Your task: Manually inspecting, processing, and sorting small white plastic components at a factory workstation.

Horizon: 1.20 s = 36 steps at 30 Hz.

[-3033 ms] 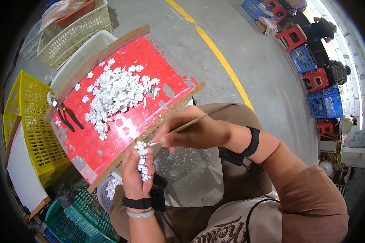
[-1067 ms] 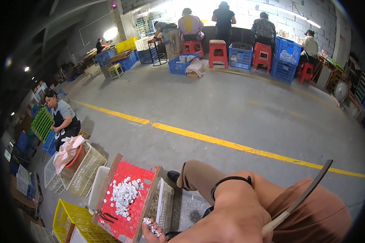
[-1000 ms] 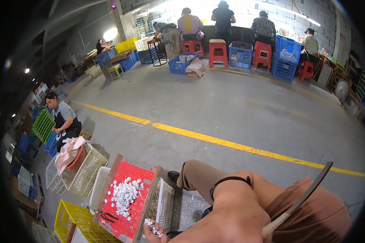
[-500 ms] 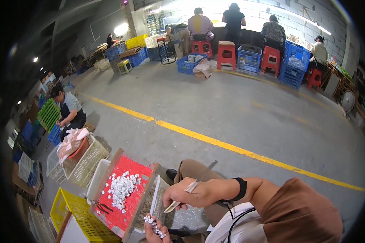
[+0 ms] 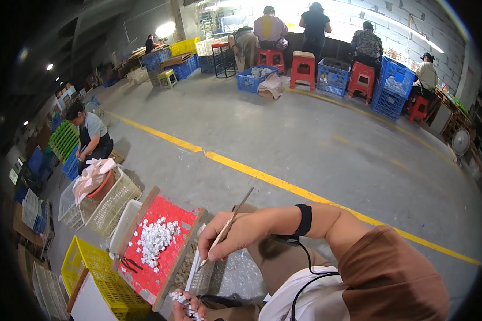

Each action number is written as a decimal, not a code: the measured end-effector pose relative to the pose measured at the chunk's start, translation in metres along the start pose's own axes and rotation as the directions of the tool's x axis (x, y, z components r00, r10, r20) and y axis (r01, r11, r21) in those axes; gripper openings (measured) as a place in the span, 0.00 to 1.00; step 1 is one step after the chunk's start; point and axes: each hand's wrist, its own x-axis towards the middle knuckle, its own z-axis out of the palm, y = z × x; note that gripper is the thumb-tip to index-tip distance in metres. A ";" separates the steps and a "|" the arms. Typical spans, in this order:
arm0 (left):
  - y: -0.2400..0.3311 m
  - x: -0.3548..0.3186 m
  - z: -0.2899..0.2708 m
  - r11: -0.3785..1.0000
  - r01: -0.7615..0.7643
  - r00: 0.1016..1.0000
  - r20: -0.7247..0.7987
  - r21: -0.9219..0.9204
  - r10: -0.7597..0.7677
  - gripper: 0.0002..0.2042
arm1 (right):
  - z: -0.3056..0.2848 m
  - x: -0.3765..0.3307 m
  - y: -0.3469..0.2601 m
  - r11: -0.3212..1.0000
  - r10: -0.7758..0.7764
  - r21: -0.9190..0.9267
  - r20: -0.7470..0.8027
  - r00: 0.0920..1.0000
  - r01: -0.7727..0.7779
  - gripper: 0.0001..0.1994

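Observation:
My right hand (image 5: 227, 234) is closed around a slim tool (image 5: 228, 225), pale and wood-like low down, with a grey, flat metal-looking upper end. Its lower tip points down, above my left hand. At the lower edge, my left hand (image 5: 183, 310) holds a cluster of small white pieces (image 5: 180, 297); part of that hand is cut off by the picture's edge. Beside them lies a red-topped board (image 5: 180, 213) with wooden side strips. A heap of similar white pieces (image 5: 158, 238) sits on it, and dark-handled pliers (image 5: 129, 263) rest at its left edge.
A yellow basket (image 5: 112, 283) and a cream crate (image 5: 115, 206) stand left of the board. Beyond, a co-worker (image 5: 93, 136) sits bent over. Other people (image 5: 314, 27) work along the far bench, with red stools (image 5: 303, 69) and blue crates (image 5: 332, 77) nearby. A yellow line (image 5: 262, 174) crosses the floor.
My right hand has moved left and slightly up, and the tool now stands more upright. My left hand with the white pieces has shifted left and down.

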 end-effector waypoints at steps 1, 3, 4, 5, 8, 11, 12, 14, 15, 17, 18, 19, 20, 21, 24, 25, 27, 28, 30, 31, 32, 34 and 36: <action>0.004 0.000 -0.007 0.998 0.018 0.984 0.175 -0.056 -0.008 0.13 | 0.004 0.000 0.007 1.000 -0.025 -0.011 0.004 1.000 0.025 0.09; -0.003 0.000 -0.012 0.990 -0.078 0.959 0.262 -0.122 0.108 0.12 | 0.015 0.004 0.016 0.999 -0.041 0.004 0.058 0.997 0.040 0.08; -0.006 0.004 -0.014 0.981 -0.040 0.962 0.257 -0.191 0.090 0.13 | 0.022 0.004 0.019 0.999 -0.019 -0.030 0.014 1.000 0.019 0.08; -0.010 0.005 -0.015 0.970 -0.004 0.938 0.334 -0.242 0.087 0.16 | 0.028 0.003 0.021 0.998 0.001 -0.063 -0.026 1.000 -0.003 0.09; -0.024 0.015 -0.002 0.973 0.044 0.934 0.354 -0.227 0.041 0.16 | 0.043 -0.006 0.019 0.995 0.094 -0.013 -0.150 0.984 -0.097 0.10; -0.032 0.012 0.004 0.974 0.044 0.928 0.369 -0.221 0.041 0.15 | 0.051 -0.007 0.038 0.972 -0.018 -0.234 -0.167 0.986 -0.022 0.11; -0.035 0.011 0.001 0.971 0.046 0.926 0.376 -0.235 0.047 0.16 | 0.055 -0.006 0.040 0.973 -0.009 -0.230 -0.149 0.989 -0.026 0.11; -0.039 0.007 -0.004 0.971 0.049 0.933 0.358 -0.235 0.040 0.16 | 0.061 -0.006 0.044 0.960 -0.076 -0.276 -0.067 0.995 0.055 0.10; -0.040 0.006 -0.006 0.974 0.061 0.934 0.356 -0.220 0.022 0.16 | 0.063 -0.007 0.049 0.926 -0.144 -0.358 -0.044 0.989 0.119 0.10; -0.043 0.006 -0.009 0.965 0.091 0.929 0.370 -0.244 0.006 0.16 | 0.064 -0.008 0.052 0.908 -0.195 -0.384 -0.028 0.980 0.170 0.10; -0.045 0.006 -0.011 0.957 0.117 0.924 0.383 -0.264 -0.007 0.17 | 0.065 -0.009 0.054 0.886 -0.249 -0.406 -0.008 0.968 0.224 0.09; -0.047 0.006 -0.012 0.956 0.122 0.924 0.382 -0.266 -0.012 0.17 | 0.065 -0.010 0.055 0.887 -0.244 -0.406 -0.010 0.970 0.219 0.09; -0.048 0.005 -0.013 0.960 0.116 0.923 0.386 -0.257 -0.008 0.17 | 0.066 -0.010 0.055 0.876 -0.267 -0.416 0.002 0.964 0.243 0.09; -0.048 0.005 -0.014 0.963 0.108 0.921 0.389 -0.247 -0.004 0.17 | 0.066 -0.010 0.056 0.864 -0.290 -0.425 0.015 0.957 0.268 0.09; -0.050 0.004 -0.012 0.960 0.113 0.922 0.386 -0.255 -0.005 0.17 | 0.068 -0.011 0.055 0.864 -0.311 -0.416 0.006 0.950 0.285 0.08; -0.051 0.003 -0.011 0.960 0.116 0.923 0.386 -0.255 -0.009 0.17 | 0.068 -0.010 0.054 0.865 -0.308 -0.415 0.003 0.951 0.282 0.08; -0.051 0.003 -0.011 0.957 0.096 0.933 0.359 -0.272 0.009 0.16 | 0.070 -0.009 0.052 0.857 -0.339 -0.406 0.019 0.941 0.317 0.08; -0.051 0.003 -0.011 0.957 0.100 0.933 0.359 -0.273 0.005 0.16 | 0.069 -0.009 0.051 0.858 -0.336 -0.407 0.017 0.942 0.313 0.08; -0.051 0.003 -0.011 0.982 0.028 0.943 0.332 -0.188 0.037 0.16 | 0.069 -0.010 0.049 0.800 -0.368 -0.479 0.082 0.926 0.360 0.08; -0.051 0.003 -0.011 0.982 0.034 0.943 0.331 -0.187 0.030 0.16 | 0.069 -0.010 0.048 0.803 -0.364 -0.479 0.077 0.928 0.355 0.08; -0.050 0.002 -0.011 0.987 0.007 0.945 0.323 -0.158 0.045 0.15 | 0.069 -0.009 0.046 0.813 -0.322 -0.483 0.093 0.942 0.326 0.08; -0.052 0.001 -0.012 0.991 -0.017 0.947 0.315 -0.130 0.057 0.14 | 0.067 -0.007 0.034 0.823 -0.277 -0.487 0.106 0.955 0.292 0.09; -0.055 0.000 -0.013 0.982 0.020 0.957 0.286 -0.187 0.035 0.14 | 0.063 -0.005 0.020 0.925 0.015 -0.379 0.058 0.998 0.008 0.09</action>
